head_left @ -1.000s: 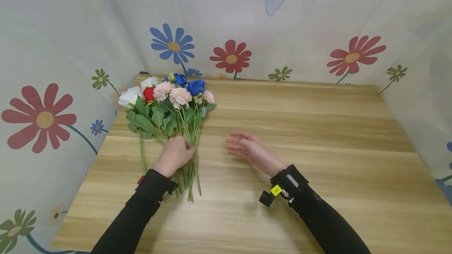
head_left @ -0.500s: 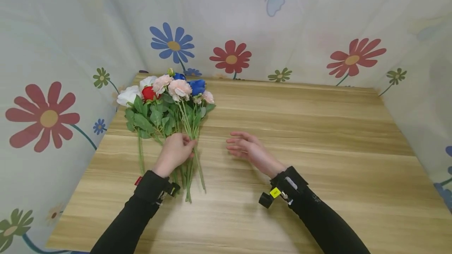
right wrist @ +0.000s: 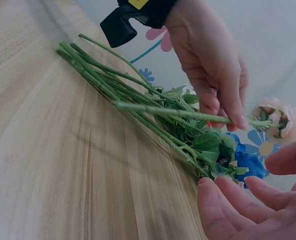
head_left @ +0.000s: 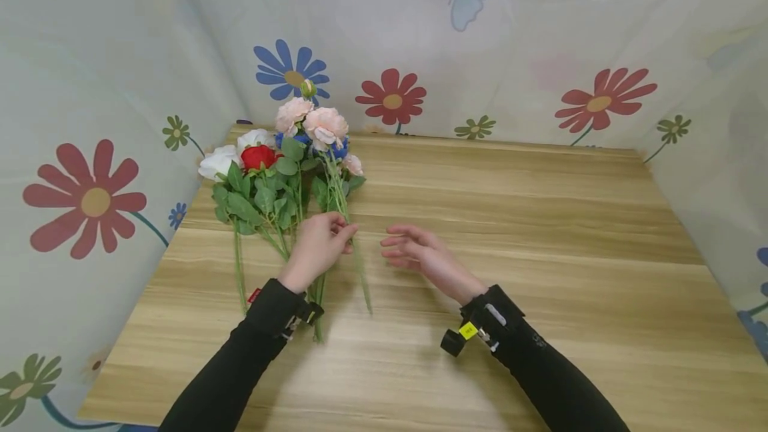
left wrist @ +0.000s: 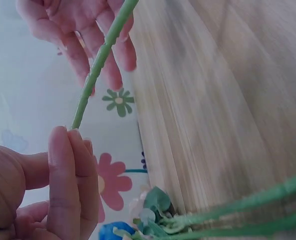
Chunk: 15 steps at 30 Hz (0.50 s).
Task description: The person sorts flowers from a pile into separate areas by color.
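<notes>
My left hand pinches the green stem of a pink artificial flower between thumb and fingers. This flower carries two pale pink blooms and a bud, raised above the other flowers. In the right wrist view its stem is lifted off the table, slanting across the bunch. To the right, my right hand has relaxed, parted fingers and holds nothing. Behind and left of my left hand lie white roses, a red rose, blue flowers partly hidden by the pink blooms, and another pink bloom.
The flowers lie at the left of a wood-grain table, their bare stems toward me. A white curtain printed with flowers and a butterfly surrounds the table's back and sides.
My left hand has drawn the pink flower up and to the right, off the pile. Its blooms now stand above the blue flowers, and the red rose shows more. The right hand has barely moved.
</notes>
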Tool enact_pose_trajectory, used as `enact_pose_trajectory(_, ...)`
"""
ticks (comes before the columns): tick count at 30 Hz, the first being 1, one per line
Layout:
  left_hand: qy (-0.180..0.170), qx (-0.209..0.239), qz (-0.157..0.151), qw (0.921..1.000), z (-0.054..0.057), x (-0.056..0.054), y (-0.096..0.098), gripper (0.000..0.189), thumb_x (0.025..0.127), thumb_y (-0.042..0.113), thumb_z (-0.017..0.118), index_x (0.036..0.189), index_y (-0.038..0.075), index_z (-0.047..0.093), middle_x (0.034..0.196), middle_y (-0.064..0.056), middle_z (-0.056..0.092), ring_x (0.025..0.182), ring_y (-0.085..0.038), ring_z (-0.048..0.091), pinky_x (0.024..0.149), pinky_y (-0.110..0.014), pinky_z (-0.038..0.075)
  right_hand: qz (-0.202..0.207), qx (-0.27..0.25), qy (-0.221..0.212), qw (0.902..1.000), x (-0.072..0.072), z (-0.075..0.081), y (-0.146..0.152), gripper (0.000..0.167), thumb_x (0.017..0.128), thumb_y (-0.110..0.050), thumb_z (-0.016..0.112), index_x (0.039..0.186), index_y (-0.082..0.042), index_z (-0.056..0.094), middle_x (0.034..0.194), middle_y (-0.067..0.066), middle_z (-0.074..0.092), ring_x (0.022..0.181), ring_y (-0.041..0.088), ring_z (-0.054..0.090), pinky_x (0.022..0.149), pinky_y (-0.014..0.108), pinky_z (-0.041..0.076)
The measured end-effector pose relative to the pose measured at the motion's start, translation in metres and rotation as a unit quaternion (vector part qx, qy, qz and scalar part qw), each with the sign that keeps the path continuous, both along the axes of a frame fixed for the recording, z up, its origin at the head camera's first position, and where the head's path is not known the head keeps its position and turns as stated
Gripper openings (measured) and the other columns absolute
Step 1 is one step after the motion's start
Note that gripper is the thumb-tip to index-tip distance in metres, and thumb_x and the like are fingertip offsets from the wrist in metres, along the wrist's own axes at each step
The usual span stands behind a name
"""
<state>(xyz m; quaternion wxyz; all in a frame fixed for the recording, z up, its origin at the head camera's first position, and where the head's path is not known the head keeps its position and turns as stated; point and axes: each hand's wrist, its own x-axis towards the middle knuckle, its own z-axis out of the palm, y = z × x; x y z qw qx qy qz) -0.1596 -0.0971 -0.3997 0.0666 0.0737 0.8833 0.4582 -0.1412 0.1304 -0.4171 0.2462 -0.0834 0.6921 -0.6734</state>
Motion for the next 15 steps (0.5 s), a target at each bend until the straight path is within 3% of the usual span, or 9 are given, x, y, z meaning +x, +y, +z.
enact_pose_trajectory(10,0.007,0.026,-0.024,0.9993,0.002,-0.005,0.024,0.020,0.099,0.022,0.065,0.096,0.002,0.068,0.088,-0.015,0.074,0.078,-0.032,0.075,0.059,-0.026,0.054,0.069,0.032,0.019,0.9969,0.009,0.001,0.000,0.051,0.104,-0.013,0.046,0.151,0.005,0.035,0.146,0.032,0.048,0.133,0.045,0.052,0.112,0.055,0.044)
enact_pose_trajectory(15,0.009,0.023,-0.024,0.9994,0.005,-0.005,0.030,0.019,0.099,0.023,0.066,0.095,0.005,0.067,0.086,-0.013,0.074,0.077,-0.031,0.075,0.057,-0.025,0.052,0.086,0.027,0.030,0.9955,0.012,0.004,-0.001,0.050,0.104,-0.014,0.047,0.148,0.007,0.038,0.142,0.034,0.052,0.131,0.048,0.053,0.109,0.054,0.047)
